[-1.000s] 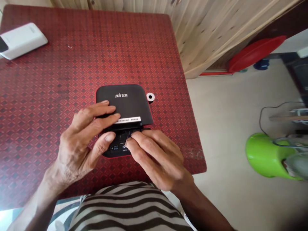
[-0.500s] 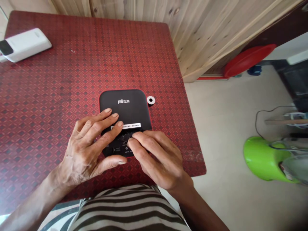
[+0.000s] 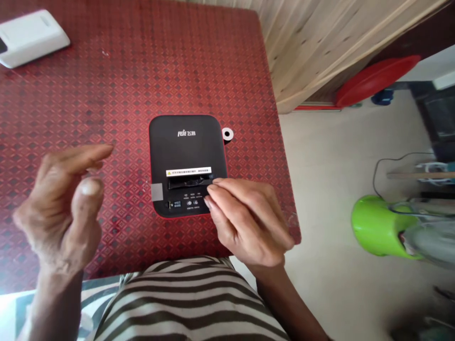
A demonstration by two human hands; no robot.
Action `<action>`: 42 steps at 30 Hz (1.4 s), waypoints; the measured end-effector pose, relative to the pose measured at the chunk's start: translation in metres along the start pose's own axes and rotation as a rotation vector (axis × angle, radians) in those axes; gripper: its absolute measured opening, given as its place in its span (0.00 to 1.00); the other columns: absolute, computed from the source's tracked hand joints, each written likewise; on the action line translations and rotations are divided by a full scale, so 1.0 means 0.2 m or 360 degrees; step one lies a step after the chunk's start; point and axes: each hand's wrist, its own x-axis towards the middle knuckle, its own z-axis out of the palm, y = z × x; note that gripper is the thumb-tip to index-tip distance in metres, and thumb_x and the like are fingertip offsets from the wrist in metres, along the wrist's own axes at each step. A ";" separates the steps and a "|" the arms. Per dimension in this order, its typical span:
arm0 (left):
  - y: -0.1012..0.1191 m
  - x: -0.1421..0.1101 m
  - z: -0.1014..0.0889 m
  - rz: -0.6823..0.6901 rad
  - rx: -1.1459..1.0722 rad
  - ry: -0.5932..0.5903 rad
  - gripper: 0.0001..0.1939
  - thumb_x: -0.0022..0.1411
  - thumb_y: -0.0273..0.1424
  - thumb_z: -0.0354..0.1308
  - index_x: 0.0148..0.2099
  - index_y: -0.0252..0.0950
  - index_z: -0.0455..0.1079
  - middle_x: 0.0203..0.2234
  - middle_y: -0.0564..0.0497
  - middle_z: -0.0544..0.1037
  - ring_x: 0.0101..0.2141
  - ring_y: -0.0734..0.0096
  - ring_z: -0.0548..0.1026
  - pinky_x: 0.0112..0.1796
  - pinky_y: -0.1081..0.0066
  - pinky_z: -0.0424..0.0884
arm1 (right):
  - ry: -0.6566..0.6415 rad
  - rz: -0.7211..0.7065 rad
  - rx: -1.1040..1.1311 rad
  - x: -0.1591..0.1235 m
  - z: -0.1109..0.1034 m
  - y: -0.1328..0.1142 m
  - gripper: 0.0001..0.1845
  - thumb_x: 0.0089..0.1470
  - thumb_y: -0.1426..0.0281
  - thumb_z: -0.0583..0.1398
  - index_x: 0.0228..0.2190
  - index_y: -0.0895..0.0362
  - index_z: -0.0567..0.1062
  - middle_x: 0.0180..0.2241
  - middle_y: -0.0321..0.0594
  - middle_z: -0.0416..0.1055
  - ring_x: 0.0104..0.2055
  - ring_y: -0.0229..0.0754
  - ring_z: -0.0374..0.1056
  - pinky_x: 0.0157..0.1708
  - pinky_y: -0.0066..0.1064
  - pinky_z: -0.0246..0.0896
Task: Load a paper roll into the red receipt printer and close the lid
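A black receipt printer (image 3: 186,154) with a red edge lies flat on the red patterned table (image 3: 117,94). A white warning strip (image 3: 188,171) runs above its dark slot, where some crumpled black film (image 3: 194,181) shows. A grey patch (image 3: 157,192) is at its left edge. My right hand (image 3: 250,218) is at the printer's lower right, fingertips pinched together by the slot's right end; whatever is between them is hidden. Off to the left, my left hand (image 3: 67,199) hovers apart from the printer, thumb and fingers separated, holding nothing.
Just right of the printer sits a small white ring-shaped roll (image 3: 227,134). A white power-bank-like object (image 3: 33,38) lies at the table's far left. Beyond the right table edge, a green stool or bucket (image 3: 377,227) and a red basin (image 3: 377,80) are on the floor.
My left hand has lifted off the printer and moved left, uncovering the grey patch and slot. My right hand stays pinched, shifted slightly right. The view has moved a little.
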 end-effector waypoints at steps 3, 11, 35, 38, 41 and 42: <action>-0.04 -0.09 0.05 -0.0292 -0.0176 -0.0033 0.17 0.70 0.41 0.63 0.58 0.46 0.79 0.47 0.51 0.84 0.44 0.60 0.80 0.49 0.55 0.75 | 0.0191 0.0037 -0.0048 -0.02 0.01 0.02 0.14 0.61 0.79 0.67 0.48 0.57 0.82 0.43 0.45 0.83 0.42 0.46 0.81 0.43 0.39 0.78; 0.06 -0.09 0.18 -0.0802 -0.0783 -0.0367 0.15 0.65 0.41 0.68 0.52 0.45 0.75 0.38 0.53 0.78 0.37 0.70 0.76 0.38 0.69 0.74 | 0.0341 0.0177 -0.0152 -0.03 0.01 0.09 0.09 0.61 0.81 0.66 0.41 0.59 0.82 0.37 0.44 0.83 0.36 0.43 0.81 0.36 0.35 0.77; 0.05 -0.07 0.23 -0.0764 -0.0903 -0.0265 0.14 0.64 0.37 0.68 0.52 0.43 0.74 0.38 0.52 0.75 0.35 0.72 0.71 0.35 0.71 0.70 | -0.0294 -0.0044 0.0115 0.23 0.01 0.14 0.09 0.67 0.80 0.61 0.45 0.61 0.81 0.43 0.45 0.84 0.44 0.44 0.78 0.49 0.37 0.75; 0.02 -0.09 0.27 -0.0666 -0.0847 -0.0141 0.14 0.68 0.42 0.64 0.51 0.42 0.75 0.37 0.51 0.77 0.35 0.70 0.72 0.35 0.69 0.69 | -0.0762 -0.0122 -0.0051 0.36 0.05 0.12 0.15 0.71 0.80 0.54 0.44 0.62 0.82 0.45 0.48 0.82 0.47 0.47 0.76 0.50 0.40 0.73; -0.01 -0.10 0.31 -0.0620 -0.0804 -0.0034 0.15 0.71 0.46 0.59 0.50 0.42 0.76 0.37 0.52 0.78 0.36 0.69 0.73 0.38 0.67 0.69 | -0.1255 -0.0042 -0.0174 0.48 0.11 0.07 0.18 0.71 0.81 0.52 0.45 0.63 0.82 0.45 0.52 0.81 0.52 0.51 0.76 0.49 0.41 0.72; -0.02 -0.10 0.32 -0.0602 -0.0780 -0.0008 0.16 0.71 0.47 0.59 0.49 0.42 0.76 0.37 0.52 0.78 0.35 0.69 0.73 0.37 0.67 0.69 | -0.1366 -0.0012 -0.0211 0.52 0.13 0.05 0.18 0.71 0.81 0.51 0.46 0.64 0.81 0.47 0.53 0.80 0.54 0.53 0.75 0.50 0.41 0.71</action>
